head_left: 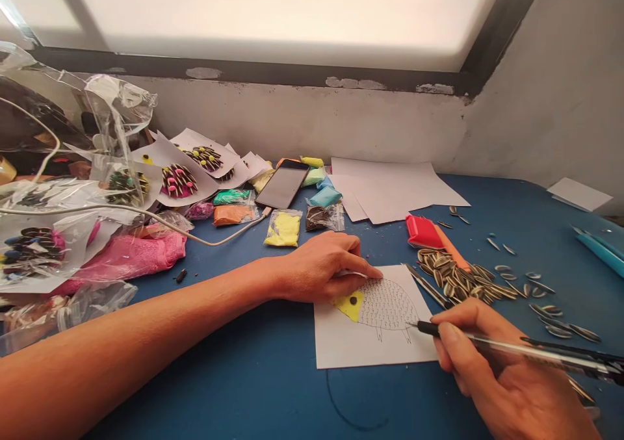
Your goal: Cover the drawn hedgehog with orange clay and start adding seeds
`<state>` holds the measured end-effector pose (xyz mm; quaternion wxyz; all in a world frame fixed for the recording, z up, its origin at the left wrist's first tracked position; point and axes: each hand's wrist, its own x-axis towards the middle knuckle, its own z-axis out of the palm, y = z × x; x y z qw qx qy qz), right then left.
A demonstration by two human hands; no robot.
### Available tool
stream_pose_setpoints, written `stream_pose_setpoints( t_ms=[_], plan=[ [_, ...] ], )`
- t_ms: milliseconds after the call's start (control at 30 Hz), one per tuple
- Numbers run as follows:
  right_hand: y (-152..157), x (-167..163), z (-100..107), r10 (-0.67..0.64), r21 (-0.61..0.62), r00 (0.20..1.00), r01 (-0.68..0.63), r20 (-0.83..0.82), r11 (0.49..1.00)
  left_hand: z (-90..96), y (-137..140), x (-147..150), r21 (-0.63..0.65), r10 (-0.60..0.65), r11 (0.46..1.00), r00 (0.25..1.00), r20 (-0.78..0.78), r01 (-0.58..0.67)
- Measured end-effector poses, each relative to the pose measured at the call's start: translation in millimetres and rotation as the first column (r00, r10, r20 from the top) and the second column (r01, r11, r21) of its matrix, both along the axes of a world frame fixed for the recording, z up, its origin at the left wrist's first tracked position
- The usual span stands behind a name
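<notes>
A white sheet of paper point(341, 349) lies on the blue table, bearing a line drawing of a hedgehog point(387, 307). Its body is filled with small marks, thin legs stick out below, and the pointed head is a yellow clay patch point(350, 307) with a dark dot. My left hand point(329, 268) rests on the sheet's upper left, index finger stretched along the top of the drawing, holding nothing; some of its fingers are hidden. Between the fingers of my right hand point(492, 362) is a clear pen with a black grip point(429, 328), its tip at the drawing's lower right edge.
Striped sunflower seeds point(453, 277) lie right of the sheet, near a red packet point(423, 232) and tweezers point(429, 285). Behind are clay packets point(283, 229), a phone point(283, 183) and blank sheets point(390, 186). Seed-covered hedgehogs on paper point(179, 181), plastic bags and a white cable point(214, 242) fill the left.
</notes>
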<state>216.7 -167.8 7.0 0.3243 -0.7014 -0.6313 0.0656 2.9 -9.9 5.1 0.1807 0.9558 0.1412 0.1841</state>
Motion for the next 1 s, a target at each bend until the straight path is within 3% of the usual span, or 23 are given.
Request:
stream_pose_setpoints(
  t_ms=[267,500,700,833,1000],
  plan=[
    [0.6,0.0,-5.6,-0.014,0.045,0.998,0.011,0.069,0.999,-0.9,0.8,0.4,-0.009,-0.006,1.0,1.0,0.014,0.006],
    [5.1,1.2,4.4,0.175,0.011,0.982,-0.176,0.063,0.984,-1.6,0.9,0.6,-0.01,-0.008,1.0,1.0,0.023,0.008],
    [4.7,-0.5,5.8,0.212,0.031,0.976,-0.213,0.05,0.976,-2.2,1.1,0.3,-0.016,-0.008,1.0,1.0,0.012,0.008],
    [-0.4,0.6,3.3,0.117,-0.009,0.993,-0.116,0.03,0.993,-2.4,1.8,-0.1,-0.01,-0.013,1.0,1.0,0.01,0.013],
    [-6.2,5.1,-7.1,-0.031,0.098,0.994,0.021,0.1,0.995,-0.9,1.2,-0.3,-0.005,-0.01,1.0,1.0,-0.005,0.01]
  ],
)
